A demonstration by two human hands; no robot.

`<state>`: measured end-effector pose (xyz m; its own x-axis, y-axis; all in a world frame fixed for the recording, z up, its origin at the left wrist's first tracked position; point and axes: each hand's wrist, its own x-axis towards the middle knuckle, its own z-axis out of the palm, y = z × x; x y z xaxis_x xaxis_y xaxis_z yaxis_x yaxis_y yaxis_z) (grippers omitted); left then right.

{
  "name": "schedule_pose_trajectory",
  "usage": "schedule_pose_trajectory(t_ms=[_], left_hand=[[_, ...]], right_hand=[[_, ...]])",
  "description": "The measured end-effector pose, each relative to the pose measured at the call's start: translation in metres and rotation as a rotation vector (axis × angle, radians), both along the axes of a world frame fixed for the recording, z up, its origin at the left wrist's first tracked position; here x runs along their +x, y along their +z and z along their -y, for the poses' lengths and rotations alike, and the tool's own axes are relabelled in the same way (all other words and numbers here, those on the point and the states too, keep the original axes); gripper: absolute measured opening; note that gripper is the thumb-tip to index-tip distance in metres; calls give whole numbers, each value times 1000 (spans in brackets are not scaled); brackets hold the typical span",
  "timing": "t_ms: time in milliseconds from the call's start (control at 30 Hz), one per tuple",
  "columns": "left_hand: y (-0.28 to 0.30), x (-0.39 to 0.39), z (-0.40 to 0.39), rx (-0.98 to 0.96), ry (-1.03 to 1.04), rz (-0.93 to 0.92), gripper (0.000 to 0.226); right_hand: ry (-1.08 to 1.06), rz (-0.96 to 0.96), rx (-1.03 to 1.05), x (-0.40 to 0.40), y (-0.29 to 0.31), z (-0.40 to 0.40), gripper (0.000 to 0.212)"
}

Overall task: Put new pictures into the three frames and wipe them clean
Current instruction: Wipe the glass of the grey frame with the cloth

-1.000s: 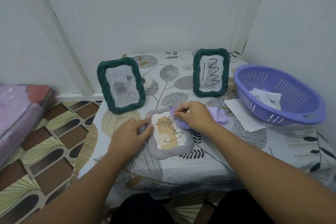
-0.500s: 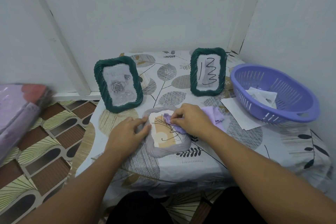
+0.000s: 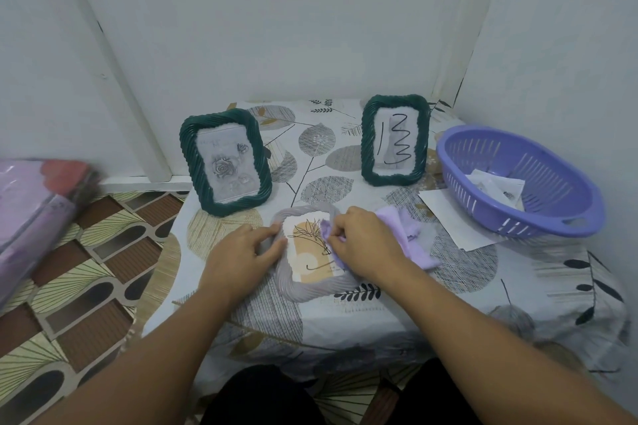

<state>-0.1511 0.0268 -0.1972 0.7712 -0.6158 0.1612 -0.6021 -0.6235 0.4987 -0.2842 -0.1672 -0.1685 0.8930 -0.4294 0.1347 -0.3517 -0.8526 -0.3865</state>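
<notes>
Head view, item 1: grey frame [image 3: 312,288], lying flat and face up on the desk [image 3: 397,317] at centre, nearest the person. Long axis runs roughly 12 to 6 o'clock, tilted a little toward 11; the top of its plant picture points away from the person.

Item 2: left hand [image 3: 238,253], at 9 o'clock of the grey frame. Fingers lightly curled over the frame's left rim, thumb on its inner edge, steadying it.

Item 3: right hand [image 3: 362,245], at 3 o'clock of the frame, the hand on the glass. Fingers bunched, pinching the lilac cloth [image 3: 405,238] against the picture's right half; the cloth's loose tail trails off toward 3 o'clock. Unwiped glass lies toward 9 o'clock of these fingers, so the next stroke probably runs leftward across the short axis.

Item 4: two green frames, left [image 3: 225,162] at 11 o'clock and right [image 3: 395,140] at 1 o'clock, both upright, facing the person, long axes vertical.

Item 5: purple basket [image 3: 483,210] at 2 o'clock, papers inside; loose sheet [image 3: 448,214] beside it.
</notes>
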Motion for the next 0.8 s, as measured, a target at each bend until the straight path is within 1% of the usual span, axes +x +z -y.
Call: schedule_pose_trajectory(t_ms=[100, 233, 333, 400, 500, 633, 733, 800], left_hand=[[0, 0, 0, 1, -2, -1, 45], [0, 0, -1, 0, -2, 1, 44], [1, 0, 0, -6, 0, 3, 44], [1, -1, 0, -6, 0, 2, 45], [1, -1, 0, -2, -1, 8, 45], [2, -1, 1, 3, 0, 7, 46], [2, -2, -1, -5, -1, -1, 45], [2, -2, -1, -4, -1, 0, 45]], right_hand=[[-3, -26, 20, 0, 4, 3, 23], [-46, 11, 5, 5, 6, 1, 23], [-49, -9, -22, 4, 5, -4, 33], [-30, -41, 2, 0, 4, -3, 41], [-16, -63, 30, -2, 6, 0, 38], [-48, -17, -3, 13, 9, 3, 37], [-62, -14, -1, 21, 12, 5, 29], [-63, -5, 0, 22, 13, 4, 27]])
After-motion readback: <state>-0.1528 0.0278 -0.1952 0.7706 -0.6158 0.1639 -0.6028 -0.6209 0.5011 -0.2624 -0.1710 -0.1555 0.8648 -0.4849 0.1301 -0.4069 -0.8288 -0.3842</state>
